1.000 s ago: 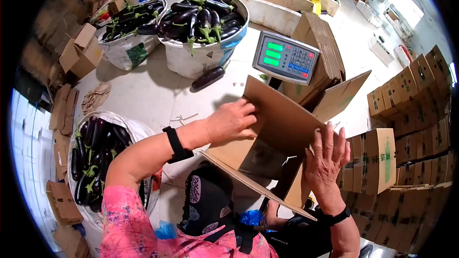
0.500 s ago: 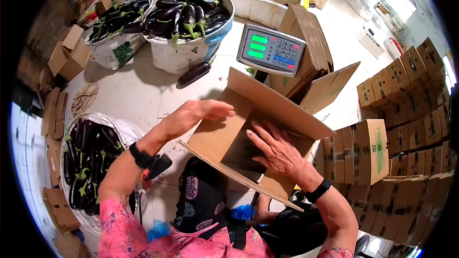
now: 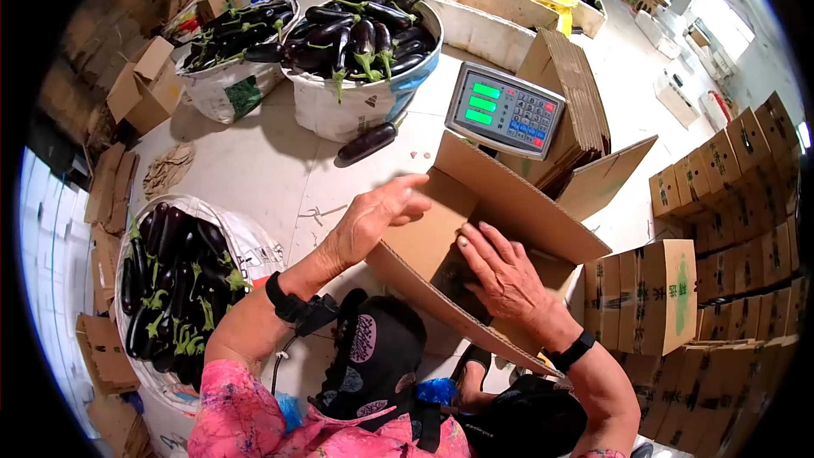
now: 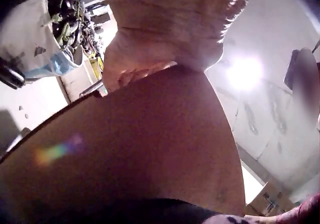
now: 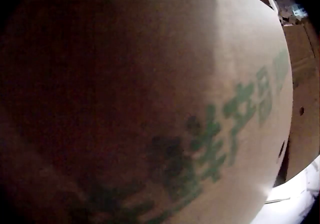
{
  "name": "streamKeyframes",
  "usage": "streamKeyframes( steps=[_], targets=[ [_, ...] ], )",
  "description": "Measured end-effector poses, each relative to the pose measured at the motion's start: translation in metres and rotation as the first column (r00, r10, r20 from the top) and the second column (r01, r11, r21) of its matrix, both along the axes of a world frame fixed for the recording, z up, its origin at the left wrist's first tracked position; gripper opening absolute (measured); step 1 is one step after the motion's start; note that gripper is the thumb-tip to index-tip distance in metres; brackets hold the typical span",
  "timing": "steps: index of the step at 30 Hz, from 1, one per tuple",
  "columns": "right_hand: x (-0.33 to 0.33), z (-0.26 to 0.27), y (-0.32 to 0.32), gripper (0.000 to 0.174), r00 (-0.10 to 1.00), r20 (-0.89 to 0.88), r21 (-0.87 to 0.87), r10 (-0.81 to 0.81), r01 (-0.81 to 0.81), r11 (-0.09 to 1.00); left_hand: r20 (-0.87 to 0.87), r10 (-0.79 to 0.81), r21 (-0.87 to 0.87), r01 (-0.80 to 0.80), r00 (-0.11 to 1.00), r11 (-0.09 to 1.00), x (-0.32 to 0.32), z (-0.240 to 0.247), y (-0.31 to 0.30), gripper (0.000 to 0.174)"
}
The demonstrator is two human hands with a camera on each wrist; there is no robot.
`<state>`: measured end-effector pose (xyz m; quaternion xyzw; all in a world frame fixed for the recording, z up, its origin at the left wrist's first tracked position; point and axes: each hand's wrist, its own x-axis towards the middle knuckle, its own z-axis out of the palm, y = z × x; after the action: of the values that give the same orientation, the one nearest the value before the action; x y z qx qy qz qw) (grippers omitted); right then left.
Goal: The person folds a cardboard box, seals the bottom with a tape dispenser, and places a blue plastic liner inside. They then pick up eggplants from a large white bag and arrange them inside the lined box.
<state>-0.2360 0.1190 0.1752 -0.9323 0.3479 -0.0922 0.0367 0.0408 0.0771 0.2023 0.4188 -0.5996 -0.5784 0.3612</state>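
An upright cardboard box (image 3: 524,195) with raised flaps stands in front of the person in the head view. The right hand (image 3: 506,282) reaches into it, fingers extended over the inner flaps; whether the fingertips touch the bottom is hidden. At the box's left side the left hand (image 3: 377,219) is held with its fingers loosely extended and nothing in them. In the left wrist view the left hand (image 4: 160,39) lies along the edge of a cardboard panel (image 4: 140,144). Cardboard with green print (image 5: 215,139) fills most of the right wrist view.
A scale display (image 3: 506,110) and a stack of flat cardboard (image 3: 577,102) stand beyond the box. Sacks of eggplants (image 3: 360,106) are behind and at left (image 3: 174,288). One loose eggplant (image 3: 366,144) lies on the floor. Stacked cartons (image 3: 640,297) line the right.
The right hand has gone from the box's far-right flap down into the box. My left hand has let go of the left edge and moved slightly left. The head view has shifted a little.
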Motion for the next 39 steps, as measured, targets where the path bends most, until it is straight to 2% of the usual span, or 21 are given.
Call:
streamKeyframes(
  steps=[1, 4, 5, 8, 10, 12, 13, 15, 17, 18, 19, 20, 22, 24, 26, 28, 29, 34, 35, 38, 39],
  targets=[
    [0.002, -0.004, -0.005, 0.066, 0.995, 0.1, -0.081, 0.015, -0.007, 0.997, 0.021, -0.011, -0.026, 0.012, 1.0, 1.0, 0.0, 0.001, 0.005, 0.058],
    [0.017, 0.0, -0.015, 0.063, 0.999, 0.036, 0.078, 0.009, -0.012, 0.997, -0.058, 0.053, 0.053, -0.05, 0.997, 0.997, 0.002, -0.005, 0.012, 0.056],
    [0.014, -0.027, -0.018, 0.065, 0.997, 0.054, 0.063, 0.05, -0.053, 0.997, -0.027, 0.127, 0.032, -0.126, 0.992, 0.992, 0.0, -0.008, 0.013, 0.052],
    [0.013, -0.025, -0.018, 0.064, 0.992, 0.108, 0.129, 0.07, -0.084, 0.988, 0.172, 0.299, -0.328, -0.232, 0.939, 0.916, -0.002, -0.009, 0.008, 0.049],
    [0.009, -0.026, -0.019, 0.065, 0.982, 0.159, 0.186, 0.098, -0.127, 0.974, 0.192, 0.355, -0.359, -0.271, 0.915, 0.893, -0.012, -0.012, -0.001, 0.046],
    [0.003, -0.023, -0.018, 0.068, 0.961, 0.241, 0.256, 0.137, -0.2, 0.946, 0.254, 0.386, -0.378, -0.277, 0.887, 0.883, -0.019, -0.045, -0.018, 0.044],
    [-0.002, -0.019, -0.019, 0.062, 0.958, 0.215, 0.071, 0.189, -0.208, 0.976, 0.283, 0.378, -0.476, -0.214, 0.881, 0.853, -0.02, -0.056, -0.029, 0.04],
    [-0.03, 0.006, -0.017, 0.052, 0.981, 0.089, -0.214, 0.172, -0.149, 0.965, 0.302, 0.35, -0.439, -0.197, 0.887, 0.877, -0.02, -0.061, -0.03, 0.044],
    [-0.055, 0.029, -0.007, 0.044, 0.997, 0.011, -0.507, 0.083, -0.066, 0.859, 0.351, 0.283, -0.323, -0.168, 0.892, 0.931, -0.019, -0.061, -0.027, 0.047],
    [-0.064, 0.04, -0.002, 0.04, 1.0, 0.002, -0.658, 0.008, -0.005, 0.753, 0.371, 0.298, -0.32, -0.18, 0.88, 0.93, -0.02, -0.06, -0.028, 0.047],
    [-0.063, 0.059, 0.006, 0.048, 0.974, 0.01, -0.627, -0.224, 0.181, 0.758, 0.388, 0.31, -0.318, -0.19, 0.868, 0.929, -0.022, -0.058, -0.029, 0.047],
    [-0.055, 0.075, 0.001, 0.048, 0.926, 0.099, -0.562, -0.365, 0.354, 0.747, 0.406, 0.32, -0.316, -0.197, 0.856, 0.928, -0.025, -0.057, -0.029, 0.047],
    [-0.054, 0.06, 0.009, 0.048, 0.836, 0.056, -0.143, -0.546, 0.548, 0.824, 0.387, 0.309, -0.275, -0.211, 0.869, 0.938, -0.026, -0.057, -0.027, 0.048],
    [-0.046, 0.056, 0.022, 0.054, 0.879, 0.088, -0.146, -0.469, 0.477, 0.867, 0.353, 0.325, -0.273, -0.236, 0.877, 0.933, -0.022, -0.062, -0.027, 0.049],
    [-0.036, 0.062, 0.044, 0.07, 0.896, -0.045, 0.071, -0.442, 0.444, 0.893, 0.335, 0.364, -0.289, -0.273, 0.869, 0.918, -0.018, -0.069, -0.027, 0.049],
    [-0.03, 0.029, 0.071, 0.091, 0.937, -0.104, -0.119, -0.333, 0.32, 0.94, 0.254, 0.341, -0.211, -0.292, 0.905, 0.933, -0.019, -0.068, -0.026, 0.05],
    [-0.035, 0.022, 0.074, 0.103, 0.918, -0.119, 0.106, -0.379, 0.391, 0.914, 0.177, 0.309, -0.123, -0.29, 0.935, 0.949, -0.019, -0.065, -0.025, 0.05],
    [-0.034, 0.016, 0.077, 0.103, 0.915, -0.093, 0.116, -0.392, 0.401, 0.909, -0.266, 0.136, 0.218, -0.078, 0.954, 0.973, -0.017, -0.065, -0.039, 0.066],
    [-0.034, 0.014, 0.076, 0.102, 0.915, -0.106, 0.114, -0.389, 0.4, 0.91, -0.212, -0.074, 0.113, 0.1, 0.975, 0.989, -0.015, -0.064, -0.047, 0.072],
    [-0.034, 0.006, 0.077, 0.098, 0.908, -0.122, 0.108, -0.401, 0.414, 0.904, -0.026, -0.228, 0.096, 0.23, 0.973, 0.968, -0.029, -0.052, -0.057, 0.07],
    [-0.034, 0.006, 0.076, 0.096, 0.902, -0.123, 0.103, -0.413, 0.425, 0.899, 0.119, -0.232, -0.02, 0.236, 0.965, 0.971, -0.028, -0.056, -0.059, 0.068]
  ],
)
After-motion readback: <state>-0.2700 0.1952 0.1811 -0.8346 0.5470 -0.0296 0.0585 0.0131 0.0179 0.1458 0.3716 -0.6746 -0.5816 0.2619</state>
